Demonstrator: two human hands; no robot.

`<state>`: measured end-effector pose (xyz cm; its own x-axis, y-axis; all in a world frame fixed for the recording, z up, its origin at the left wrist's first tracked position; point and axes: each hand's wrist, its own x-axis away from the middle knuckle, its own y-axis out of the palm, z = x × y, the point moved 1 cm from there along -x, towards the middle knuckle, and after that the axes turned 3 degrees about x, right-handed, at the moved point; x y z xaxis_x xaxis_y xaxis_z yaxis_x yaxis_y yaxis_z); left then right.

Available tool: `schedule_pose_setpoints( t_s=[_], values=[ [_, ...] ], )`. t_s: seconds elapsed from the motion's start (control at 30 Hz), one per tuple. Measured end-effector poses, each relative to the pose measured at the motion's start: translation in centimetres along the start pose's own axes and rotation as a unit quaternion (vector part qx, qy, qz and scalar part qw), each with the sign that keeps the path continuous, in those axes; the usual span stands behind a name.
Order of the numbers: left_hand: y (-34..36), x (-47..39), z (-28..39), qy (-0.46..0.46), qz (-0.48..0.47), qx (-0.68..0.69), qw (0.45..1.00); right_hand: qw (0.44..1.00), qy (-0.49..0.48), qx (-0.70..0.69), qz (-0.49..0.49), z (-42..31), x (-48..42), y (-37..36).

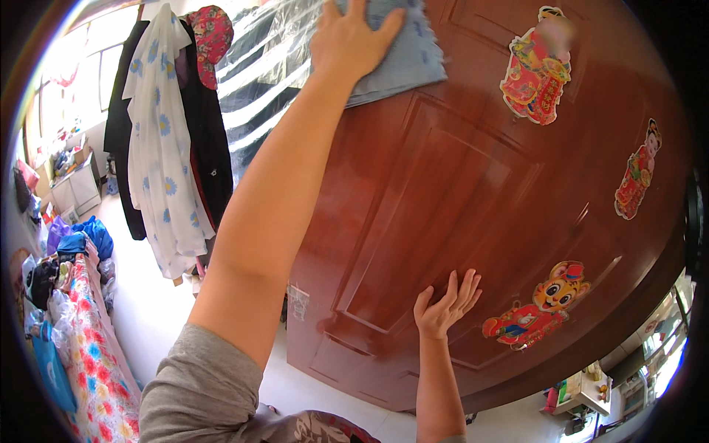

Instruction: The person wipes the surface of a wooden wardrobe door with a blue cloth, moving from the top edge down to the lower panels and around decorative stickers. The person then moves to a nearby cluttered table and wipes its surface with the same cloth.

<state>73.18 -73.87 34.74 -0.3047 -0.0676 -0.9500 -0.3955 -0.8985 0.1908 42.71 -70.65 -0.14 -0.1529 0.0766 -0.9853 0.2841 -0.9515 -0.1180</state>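
Observation:
A brown panelled wooden door (443,160) fills the middle and right of the view. At the top, my left hand (354,41) lies spread on a light blue cloth (412,55) with frayed edges, pressing it flat near the door's upper edge. Its fingertips run out of the picture. Lower down, my right hand (448,304) is raised at the door face with its fingers apart and nothing in it; whether it touches the wood is hard to tell. Beside it is a tiger sticker (545,310). Two figure stickers, one larger (537,72) and one smaller (637,171), are on the door too.
Left of the door hang a white garment with blue flowers (160,138), dark clothes (213,149) and a red floral cap (210,41). A flowered cover (94,343) with bags and bundles lies at the far left. A small table (584,390) stands at lower right.

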Motion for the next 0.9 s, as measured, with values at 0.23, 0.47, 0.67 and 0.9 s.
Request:
schedule_pose_setpoints(
  t_s=[0.23,0.47,0.67,0.9],
  values=[
    [-3.7,11.5,-9.7,-0.236,-0.145,0.12,0.953,1.0,0.008,0.002,0.006,-0.4,0.1,0.2],
    [-9.8,37.7,-14.7,-0.355,-0.198,0.07,0.911,1.0,0.001,0.009,0.007,-0.2,0.1,0.3],
    [-14.1,49.6,-18.5,-0.434,-0.249,0.016,0.866,1.0,0.001,0.006,0.005,-0.7,0.3,0.6],
    [-7.3,28.4,-10.0,-0.208,-0.08,0.092,0.97,1.0,-0.006,0.028,-0.002,0.0,0.4,0.8]
  ],
)
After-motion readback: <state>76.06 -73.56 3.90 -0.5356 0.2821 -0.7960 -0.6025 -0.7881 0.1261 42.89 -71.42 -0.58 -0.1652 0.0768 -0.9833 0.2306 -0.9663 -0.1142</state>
